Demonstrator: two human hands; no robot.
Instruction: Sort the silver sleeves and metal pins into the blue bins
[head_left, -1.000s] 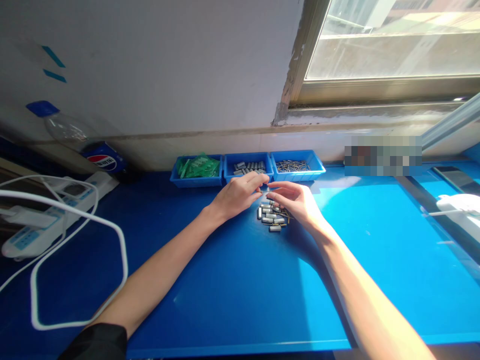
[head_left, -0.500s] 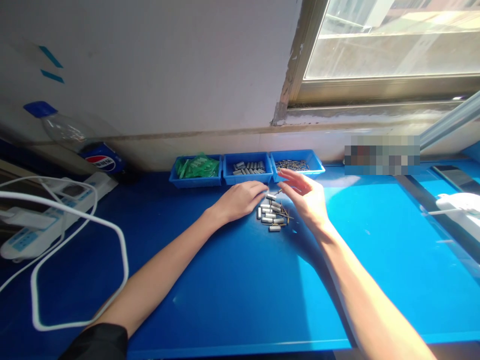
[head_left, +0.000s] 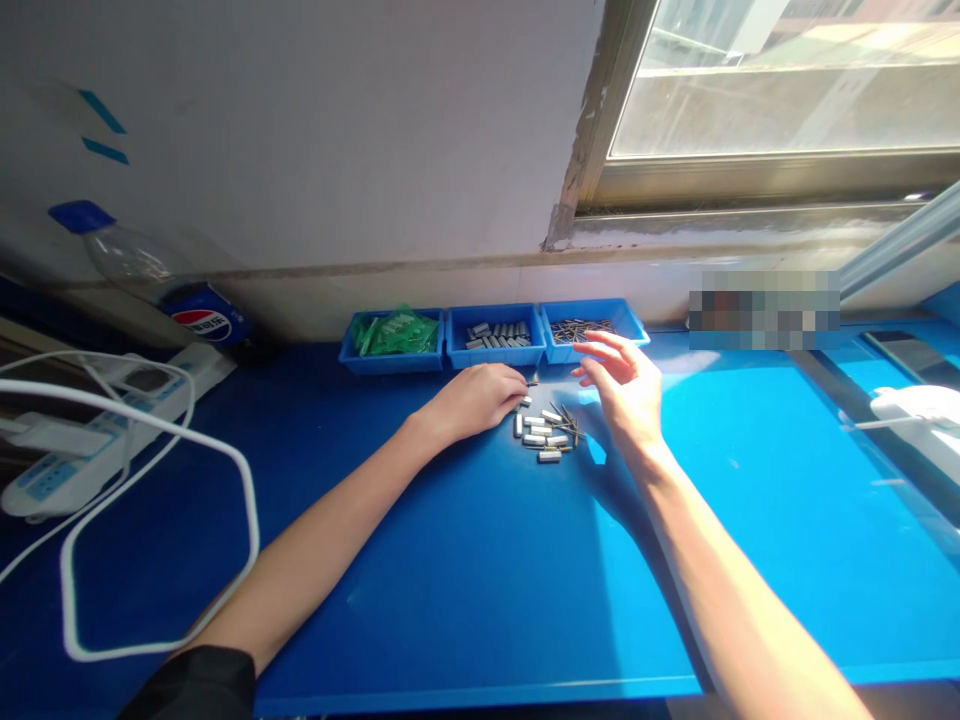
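My left hand is closed, with its fingertips pressed together at the left edge of a loose pile. A small metal piece shows at those fingertips, and a short silver cylinder lies just below them; what is inside the grip is hidden. The pile holds several silver metal cylinders and thin screw-like pins on the blue tabletop. Right of the pile, my right hand is raised with fingers apart and nothing visible in them.
Along the wall stand three blue bins: one with green plastic bags, one with metal cylinders, one with thin pins. At left are a cola bottle, a power strip and a looped white cable. A phone lies right.
My right hand has moved right, away from the pile and the left hand. Pieces at the pile's top have shifted left to my left fingertips. The left hand has barely moved.
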